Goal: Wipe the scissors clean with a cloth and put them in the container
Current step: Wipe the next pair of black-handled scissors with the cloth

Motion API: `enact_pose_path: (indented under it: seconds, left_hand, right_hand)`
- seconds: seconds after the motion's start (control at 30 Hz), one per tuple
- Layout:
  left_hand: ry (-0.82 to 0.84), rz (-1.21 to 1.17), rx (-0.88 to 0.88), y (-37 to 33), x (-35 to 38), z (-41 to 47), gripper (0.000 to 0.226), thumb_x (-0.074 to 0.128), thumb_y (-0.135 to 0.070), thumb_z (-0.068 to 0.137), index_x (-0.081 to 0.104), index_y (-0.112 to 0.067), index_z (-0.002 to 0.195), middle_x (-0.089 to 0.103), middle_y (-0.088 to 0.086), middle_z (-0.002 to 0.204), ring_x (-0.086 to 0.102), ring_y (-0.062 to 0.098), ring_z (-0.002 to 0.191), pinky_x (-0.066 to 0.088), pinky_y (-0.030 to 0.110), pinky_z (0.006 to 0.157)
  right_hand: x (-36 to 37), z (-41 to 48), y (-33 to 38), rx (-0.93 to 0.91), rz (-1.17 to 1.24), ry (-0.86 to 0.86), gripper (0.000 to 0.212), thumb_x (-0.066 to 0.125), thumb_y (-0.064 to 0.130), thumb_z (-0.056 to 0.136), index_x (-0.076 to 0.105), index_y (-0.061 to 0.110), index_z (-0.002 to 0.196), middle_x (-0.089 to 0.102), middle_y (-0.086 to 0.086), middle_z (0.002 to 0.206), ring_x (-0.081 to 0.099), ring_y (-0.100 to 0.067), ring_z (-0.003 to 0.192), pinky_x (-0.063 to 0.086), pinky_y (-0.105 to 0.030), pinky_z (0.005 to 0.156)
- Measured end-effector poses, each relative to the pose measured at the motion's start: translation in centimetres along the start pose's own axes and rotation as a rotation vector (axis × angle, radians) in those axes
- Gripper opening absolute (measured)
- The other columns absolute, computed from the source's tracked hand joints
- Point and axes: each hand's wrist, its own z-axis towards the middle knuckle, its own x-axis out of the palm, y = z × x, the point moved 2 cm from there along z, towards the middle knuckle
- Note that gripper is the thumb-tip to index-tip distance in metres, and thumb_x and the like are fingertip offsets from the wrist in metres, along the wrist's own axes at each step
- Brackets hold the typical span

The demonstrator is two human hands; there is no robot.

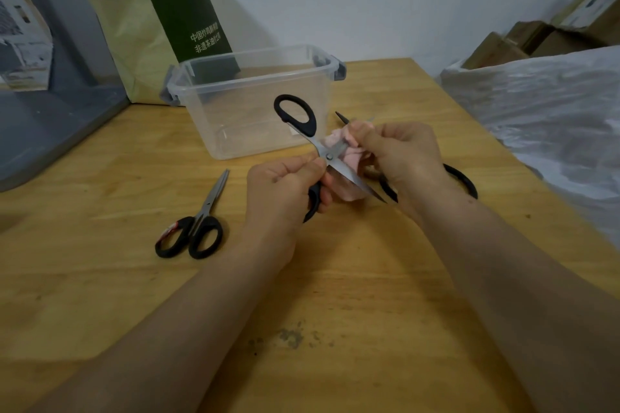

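Note:
My left hand (285,188) grips one black handle of a pair of scissors (330,154) held spread apart above the wooden table (335,278). The other handle loop sticks up in front of the clear plastic container (255,104). My right hand (399,154) pinches a pink cloth (345,144) around one blade near the pivot. The free blade points down to the right. A second, smaller pair of scissors (198,225) lies closed on the table to the left. A third pair (459,178) lies behind my right wrist, mostly hidden.
A green and yellow paper bag (161,27) leans on the wall behind the container. A grey shelf base (50,124) fills the left. A plastic-wrapped bundle (543,117) and cardboard boxes (536,40) crowd the right edge.

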Motion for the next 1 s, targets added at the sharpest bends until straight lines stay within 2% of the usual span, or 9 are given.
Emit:
enact_pose_path:
  seconds: [0.07, 0.17, 0.27, 0.33, 0.53, 0.6, 0.7, 0.87, 1.0]
  left_hand:
    - [0.001, -0.007, -0.016, 0.0, 0.1, 0.0, 0.029, 0.055, -0.004, 0.090, 0.062, 0.000, 0.063, 0.057, 0.005, 0.049, 0.049, 0.014, 0.044, 0.042, 0.022, 0.044]
    - [-0.004, -0.038, -0.002, -0.2, -0.1, -0.1, 0.027, 0.056, -0.003, 0.090, 0.062, 0.002, 0.064, 0.058, 0.003, 0.047, 0.050, 0.011, 0.041, 0.041, 0.018, 0.042]
    - [0.007, 0.000, 0.039, -0.2, -0.1, -0.1, 0.030, 0.058, -0.003, 0.090, 0.061, -0.001, 0.060, 0.056, 0.001, 0.045, 0.048, 0.009, 0.040, 0.041, 0.019, 0.042]
    - [0.013, 0.005, 0.018, 0.1, 0.0, 0.0, 0.031, 0.059, -0.003, 0.089, 0.061, -0.003, 0.058, 0.055, 0.000, 0.046, 0.047, 0.010, 0.041, 0.041, 0.020, 0.043]
    - [-0.014, -0.020, -0.016, 0.1, -0.2, 0.2, 0.027, 0.058, -0.002, 0.089, 0.062, 0.000, 0.062, 0.058, 0.002, 0.048, 0.049, 0.010, 0.041, 0.041, 0.019, 0.042]
    - [-0.016, -0.028, -0.007, 0.1, -0.3, 0.3, 0.026, 0.059, -0.002, 0.088, 0.063, 0.002, 0.063, 0.057, 0.003, 0.049, 0.049, 0.012, 0.041, 0.041, 0.020, 0.042]
    - [0.001, -0.015, -0.013, 0.2, -0.1, 0.3, 0.026, 0.060, -0.002, 0.088, 0.062, 0.004, 0.064, 0.056, 0.006, 0.052, 0.048, 0.014, 0.043, 0.042, 0.022, 0.043]
    - [0.016, -0.002, -0.025, 0.1, 0.0, 0.1, 0.023, 0.060, -0.002, 0.088, 0.066, -0.001, 0.066, 0.058, 0.003, 0.052, 0.048, 0.014, 0.044, 0.043, 0.023, 0.044]
    - [-0.017, -0.028, -0.050, -0.3, -0.3, 0.1, 0.023, 0.060, 0.000, 0.087, 0.065, 0.000, 0.064, 0.057, 0.003, 0.050, 0.047, 0.014, 0.042, 0.041, 0.021, 0.042]
  right_hand:
    - [-0.1, 0.0, -0.4, 0.002, -0.053, 0.001, 0.022, 0.064, 0.016, 0.089, 0.065, 0.004, 0.070, 0.066, -0.002, 0.051, 0.064, -0.010, 0.047, 0.050, -0.020, 0.046]
    - [0.7, -0.5, -1.3, -0.032, -0.344, 0.142, 0.028, 0.068, 0.029, 0.085, 0.070, 0.004, 0.073, 0.068, -0.017, 0.064, 0.063, -0.027, 0.056, 0.059, -0.037, 0.061]
    - [0.4, 0.0, -0.7, -0.017, -0.211, 0.040, 0.025, 0.065, 0.024, 0.088, 0.067, 0.004, 0.073, 0.066, -0.004, 0.052, 0.062, -0.012, 0.046, 0.052, -0.024, 0.048]
    - [-0.3, 0.4, -0.2, -0.027, -0.169, -0.067, 0.025, 0.064, 0.024, 0.089, 0.066, 0.005, 0.073, 0.065, 0.002, 0.050, 0.062, -0.008, 0.047, 0.051, -0.023, 0.048]
    - [0.8, -0.5, -1.3, -0.080, -0.323, 0.116, 0.028, 0.064, 0.025, 0.089, 0.068, 0.002, 0.073, 0.063, -0.019, 0.064, 0.057, -0.022, 0.055, 0.050, -0.027, 0.054]
    - [0.8, -0.2, -1.0, -0.086, -0.258, 0.071, 0.028, 0.062, 0.024, 0.090, 0.068, -0.001, 0.077, 0.066, -0.018, 0.065, 0.060, -0.021, 0.056, 0.051, -0.025, 0.054]
    - [0.3, 0.3, -0.8, -0.007, -0.127, -0.012, 0.024, 0.059, 0.020, 0.093, 0.067, 0.003, 0.077, 0.067, -0.002, 0.054, 0.062, -0.008, 0.047, 0.048, -0.019, 0.044]
    - [-0.5, 0.8, -0.7, 0.001, -0.154, -0.116, 0.028, 0.057, 0.024, 0.095, 0.064, 0.012, 0.070, 0.064, 0.000, 0.058, 0.060, -0.002, 0.046, 0.050, -0.016, 0.046]
    - [-2.0, 1.4, -0.1, 0.013, -0.149, -0.295, 0.030, 0.050, 0.030, 0.098, 0.061, 0.017, 0.073, 0.066, 0.001, 0.073, 0.064, -0.011, 0.067, 0.051, -0.022, 0.055]
